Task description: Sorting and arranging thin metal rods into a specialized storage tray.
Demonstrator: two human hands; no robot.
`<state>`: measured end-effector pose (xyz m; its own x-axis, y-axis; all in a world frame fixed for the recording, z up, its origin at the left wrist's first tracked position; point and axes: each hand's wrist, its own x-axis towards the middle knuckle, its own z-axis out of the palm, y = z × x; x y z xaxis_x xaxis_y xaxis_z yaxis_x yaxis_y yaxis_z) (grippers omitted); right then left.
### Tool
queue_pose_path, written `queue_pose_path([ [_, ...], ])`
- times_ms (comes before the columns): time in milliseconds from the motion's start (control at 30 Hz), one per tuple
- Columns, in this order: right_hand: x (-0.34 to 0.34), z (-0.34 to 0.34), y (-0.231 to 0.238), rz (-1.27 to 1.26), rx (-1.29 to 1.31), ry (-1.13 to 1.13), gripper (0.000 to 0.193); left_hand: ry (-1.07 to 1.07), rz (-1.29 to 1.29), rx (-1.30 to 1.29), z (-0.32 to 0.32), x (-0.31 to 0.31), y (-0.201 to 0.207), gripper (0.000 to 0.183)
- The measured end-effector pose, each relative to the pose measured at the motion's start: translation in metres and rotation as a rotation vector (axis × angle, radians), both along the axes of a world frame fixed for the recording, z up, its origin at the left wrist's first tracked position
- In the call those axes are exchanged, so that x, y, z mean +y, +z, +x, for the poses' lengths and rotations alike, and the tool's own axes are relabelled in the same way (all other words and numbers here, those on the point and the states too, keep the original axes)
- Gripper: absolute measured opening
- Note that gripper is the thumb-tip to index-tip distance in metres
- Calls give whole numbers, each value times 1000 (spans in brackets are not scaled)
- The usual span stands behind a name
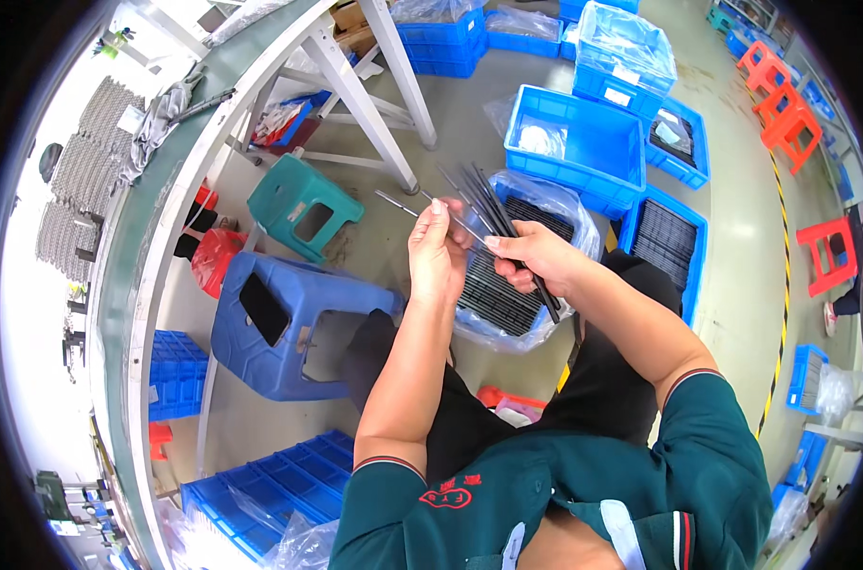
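My left hand (435, 252) is closed, thumb against fingers, around a thin silver-grey rod (393, 201). The rod slants down toward my right hand, and its lower end comes close to that thumb. My right hand (536, 256) grips a fanned bundle of slim black rods (488, 198) against its palm. Below both hands, a container lined with clear plastic (583, 214) holds many more dark rods (498, 299) in rows. Part of that container is hidden by my hands. Whether my left fingers hold a second rod cannot be made out.
A blue stool (298, 356) with a black phone (263, 309) on it stands at the left, a green stool (303, 204) beyond. Blue crates (583, 180) fill the far side; one at right (699, 256) holds dark rods. A long workbench (137, 285) runs along the left.
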<state>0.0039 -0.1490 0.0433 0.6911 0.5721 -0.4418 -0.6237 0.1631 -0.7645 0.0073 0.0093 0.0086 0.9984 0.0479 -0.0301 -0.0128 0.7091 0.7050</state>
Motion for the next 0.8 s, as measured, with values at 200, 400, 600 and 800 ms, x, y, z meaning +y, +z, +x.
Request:
queue_pose_path([
  [200,3,13,-5,-55,-255,-123,24,-211,113,32,-15,-24,12,28],
  [400,-16,35,0,-71,-349,-268,24,-292,95,87,-8,1,6,30],
  [600,-10,33,-6,27,-257,-178,24,-501,98,195,-17,-19,1,31],
  [800,-37,76,-10,22,-266,-541,26,-660,130,200,-19,-21,2,29],
])
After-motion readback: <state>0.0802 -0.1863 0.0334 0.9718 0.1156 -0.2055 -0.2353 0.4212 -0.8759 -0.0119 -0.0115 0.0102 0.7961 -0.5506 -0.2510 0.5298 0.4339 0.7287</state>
